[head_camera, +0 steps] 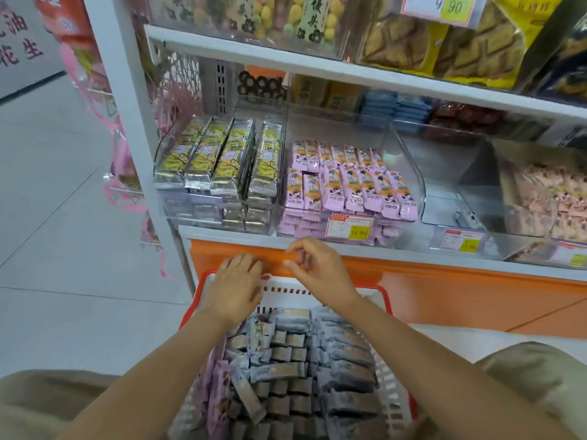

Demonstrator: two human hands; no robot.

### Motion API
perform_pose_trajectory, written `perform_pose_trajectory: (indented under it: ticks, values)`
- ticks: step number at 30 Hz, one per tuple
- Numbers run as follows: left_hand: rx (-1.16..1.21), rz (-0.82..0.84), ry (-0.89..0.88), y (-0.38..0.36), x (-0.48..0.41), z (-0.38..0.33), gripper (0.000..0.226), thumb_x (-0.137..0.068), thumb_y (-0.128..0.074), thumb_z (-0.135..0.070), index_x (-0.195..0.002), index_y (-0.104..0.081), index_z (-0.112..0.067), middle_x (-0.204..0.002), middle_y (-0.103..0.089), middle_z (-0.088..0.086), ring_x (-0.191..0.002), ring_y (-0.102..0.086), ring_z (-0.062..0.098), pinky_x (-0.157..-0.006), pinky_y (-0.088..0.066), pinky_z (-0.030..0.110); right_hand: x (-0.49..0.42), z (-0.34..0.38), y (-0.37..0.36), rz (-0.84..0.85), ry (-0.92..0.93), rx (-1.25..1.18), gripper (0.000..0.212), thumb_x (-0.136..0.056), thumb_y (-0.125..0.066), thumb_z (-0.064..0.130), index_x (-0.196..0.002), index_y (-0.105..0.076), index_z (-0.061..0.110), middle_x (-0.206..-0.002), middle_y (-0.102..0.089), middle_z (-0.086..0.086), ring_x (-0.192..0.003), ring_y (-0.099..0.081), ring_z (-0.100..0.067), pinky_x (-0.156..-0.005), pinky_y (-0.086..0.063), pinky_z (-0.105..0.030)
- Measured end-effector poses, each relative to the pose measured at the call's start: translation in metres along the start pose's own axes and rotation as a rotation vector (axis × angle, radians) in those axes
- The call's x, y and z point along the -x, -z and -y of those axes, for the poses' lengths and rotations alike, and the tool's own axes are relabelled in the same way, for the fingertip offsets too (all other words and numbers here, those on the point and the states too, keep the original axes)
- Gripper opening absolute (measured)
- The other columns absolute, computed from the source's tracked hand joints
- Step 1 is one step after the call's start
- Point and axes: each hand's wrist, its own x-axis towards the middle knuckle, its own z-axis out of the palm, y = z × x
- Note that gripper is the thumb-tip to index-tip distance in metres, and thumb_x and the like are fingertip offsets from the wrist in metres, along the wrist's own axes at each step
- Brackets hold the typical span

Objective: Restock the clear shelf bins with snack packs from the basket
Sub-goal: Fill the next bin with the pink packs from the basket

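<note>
Basket (389,389) sits just below the shelf's (228,232) front edge, seemingly for short reaches — left hand (238,281) relaxed, right hand (314,265) loosely curled, both empty.

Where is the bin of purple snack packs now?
Head view, centre: the purple-pack bin sits between the yellow-pack bin, left, and a nearly empty bin, right.

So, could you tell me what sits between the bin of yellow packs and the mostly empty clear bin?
In the head view, a clear bin stacked with pink snack packs sits there, with a price tag on its front.
</note>
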Motion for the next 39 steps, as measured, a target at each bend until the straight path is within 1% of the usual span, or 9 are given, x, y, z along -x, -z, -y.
perform_pose_trajectory:
  ticks: [2, 5, 11, 18, 23, 26, 28, 36, 39]
  values:
    - [-0.001, 0.109, 0.104, -0.014, 0.010, 0.007, 0.066, -0.071, -0.077, -0.024, -0.133, -0.056, -0.017, -0.130, -0.058, 0.007, -0.120, -0.053, 0.032, -0.103, -0.040, 0.049, 0.016, -0.016, -0.016, 0.082, -0.052, 0.015, 0.015, -0.090, -0.067, 0.025, -0.104, -0.063, 0.020, -0.081, -0.055, 0.007, -0.069, -0.053, -0.011, -0.066, -0.049, -0.034]
    - [-0.050, 0.237, 0.250, -0.029, 0.024, 0.018, 0.086, -0.082, -0.072, -0.037, -0.154, -0.031, -0.013, -0.157, -0.032, 0.015, -0.146, -0.026, 0.035, -0.121, -0.013, 0.051, 0.035, -0.032, -0.039, 0.257, -0.155, 0.029, 0.020, -0.093, -0.064, 0.025, -0.112, -0.061, 0.019, -0.090, -0.057, 0.006, -0.075, -0.056, -0.011, -0.071, -0.049, -0.032]
    - [-0.154, 0.425, 0.402, -0.042, 0.037, 0.041, 0.090, -0.096, -0.047, -0.049, -0.157, 0.010, -0.016, -0.166, 0.009, 0.004, -0.153, 0.008, 0.024, -0.120, 0.002, 0.052, 0.055, -0.054, -0.091, 0.681, -0.364, 0.084, 0.038, -0.094, -0.062, 0.033, -0.128, -0.055, 0.019, -0.117, -0.062, -0.006, -0.099, -0.062, -0.021, -0.088, -0.052, -0.037]
    - [0.011, 0.282, 0.399, -0.059, 0.048, 0.045, 0.096, -0.081, -0.077, -0.025, -0.157, -0.019, -0.009, -0.163, -0.019, 0.013, -0.151, -0.014, 0.034, -0.115, -0.027, 0.056, 0.079, -0.051, -0.142, 0.965, -0.507, -0.037, 0.043, -0.096, -0.060, 0.038, -0.133, -0.048, 0.019, -0.120, -0.059, -0.008, -0.104, -0.059, -0.024, -0.086, -0.051, -0.038]
    - [0.007, 0.243, 0.397, -0.058, 0.049, 0.042, 0.091, -0.084, -0.071, -0.026, -0.156, -0.020, -0.008, -0.163, -0.020, 0.014, -0.151, -0.013, 0.033, -0.117, -0.029, 0.050, 0.080, -0.035, -0.164, 1.040, -0.495, -0.111, 0.045, -0.096, -0.060, 0.034, -0.137, -0.044, 0.023, -0.119, -0.062, -0.010, -0.104, -0.060, -0.027, -0.082, -0.049, -0.034]
    - [0.019, 0.248, 0.400, -0.057, 0.049, 0.042, 0.092, -0.080, -0.074, -0.029, -0.155, -0.025, -0.005, -0.160, -0.025, 0.017, -0.149, -0.019, 0.036, -0.115, -0.033, 0.051, 0.083, -0.026, -0.176, 1.121, -0.476, -0.106, 0.056, -0.095, -0.061, 0.032, -0.144, -0.035, 0.021, -0.133, -0.055, -0.013, -0.112, -0.056, -0.032, -0.072, -0.043, -0.030]
    - [0.015, 0.248, 0.395, -0.058, 0.050, 0.042, 0.093, -0.078, -0.077, -0.028, -0.153, -0.029, -0.003, -0.158, -0.029, 0.019, -0.148, -0.023, 0.038, -0.112, -0.037, 0.052, 0.088, -0.023, -0.183, 1.150, -0.478, -0.125, 0.061, -0.095, -0.061, 0.032, -0.148, -0.032, 0.021, -0.146, -0.045, -0.010, -0.117, -0.054, -0.032, -0.081, -0.045, -0.033]
    - [0.002, 0.243, 0.430, -0.060, 0.049, 0.039, 0.088, -0.086, -0.063, -0.040, -0.157, -0.021, -0.008, -0.163, -0.020, 0.013, -0.152, -0.012, 0.031, -0.116, -0.031, 0.048, 0.113, -0.019, -0.207, 0.913, -0.476, -0.028, 0.066, -0.086, -0.067, 0.039, -0.141, -0.034, 0.023, -0.130, -0.050, -0.012, -0.105, -0.058, -0.032, -0.076, -0.049, -0.038]
    - [0.010, 0.236, 0.446, -0.056, 0.047, 0.037, 0.085, -0.084, -0.048, -0.046, -0.156, -0.024, -0.007, -0.162, -0.023, 0.014, -0.151, -0.015, 0.033, -0.114, -0.032, 0.049, 0.119, -0.018, -0.215, 0.826, -0.478, -0.007, 0.064, -0.085, -0.068, 0.037, -0.138, -0.034, 0.020, -0.129, -0.050, -0.011, -0.105, -0.057, -0.031, -0.071, -0.041, -0.032]
